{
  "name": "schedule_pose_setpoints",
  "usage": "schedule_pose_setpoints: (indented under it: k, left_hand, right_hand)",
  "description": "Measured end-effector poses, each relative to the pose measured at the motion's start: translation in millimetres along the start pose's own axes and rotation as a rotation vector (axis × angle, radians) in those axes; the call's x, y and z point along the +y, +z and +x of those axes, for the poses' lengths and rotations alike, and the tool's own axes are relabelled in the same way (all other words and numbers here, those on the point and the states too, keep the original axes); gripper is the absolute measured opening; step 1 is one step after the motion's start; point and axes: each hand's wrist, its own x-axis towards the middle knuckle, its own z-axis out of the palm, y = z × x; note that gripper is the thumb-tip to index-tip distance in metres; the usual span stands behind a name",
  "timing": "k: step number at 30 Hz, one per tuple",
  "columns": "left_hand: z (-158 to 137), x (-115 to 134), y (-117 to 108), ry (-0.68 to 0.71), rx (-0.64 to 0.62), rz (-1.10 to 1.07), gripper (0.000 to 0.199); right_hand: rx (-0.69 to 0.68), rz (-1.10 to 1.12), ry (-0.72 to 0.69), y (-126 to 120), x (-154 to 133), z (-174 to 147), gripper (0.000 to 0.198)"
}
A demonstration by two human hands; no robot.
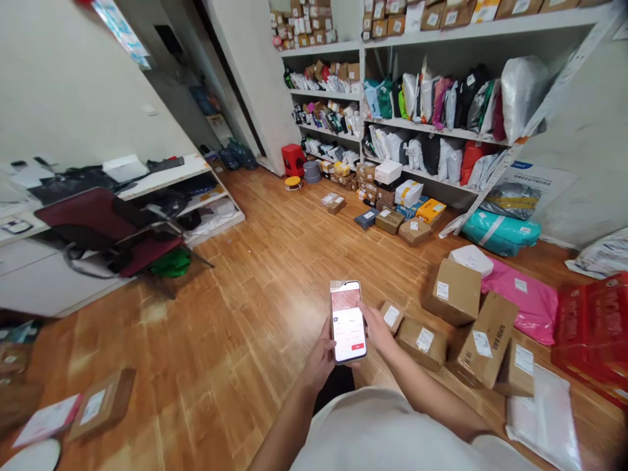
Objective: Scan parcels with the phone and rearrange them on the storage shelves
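Observation:
A smartphone [348,330] with a lit, mostly white screen is held upright in front of my body, over the wooden floor. My left hand [320,358] is closed around its lower left side, with the thumb along the edge of the screen. At the right edge lies my right hand [377,329], a fingertip touching the upper right part of the screen. Its other fingers are partly hidden beside and behind the phone. The screen shows a reddish band on top and a small red button low down; its text is too small to read.
Cardboard boxes [451,292], a pink parcel [523,297] and a red crate [586,320] lie to the right. White shelves [432,131] full of parcels line the back wall. At the left stand an office chair [112,229] and a desk [167,180]. Another box [101,405] lies front left.

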Motion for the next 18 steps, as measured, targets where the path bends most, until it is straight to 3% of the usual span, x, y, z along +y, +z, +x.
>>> schedule_pose_setpoints:
  k: [5,9,13,18]
  left_hand:
    - [111,74,-67,-0.12,0.047,0.036,0.084]
    - [200,127,-91,-0.231,0.016,0.231,0.095]
    - [289,158,-92,-0.215,-0.181,0.496,0.092]
    - [415,163,-70,-0.253,-0.467,0.593,0.089]
  right_hand:
    - [0.066,0.054,-0.068,44,14,105,0.054]
    - [0.171,0.08,-0.099,58,17,190,0.069]
    - [0.289,0.118,-0.154,36,11,264,0.086]
    - [0.485,0.248,-0.226,-27,2,342,0.091]
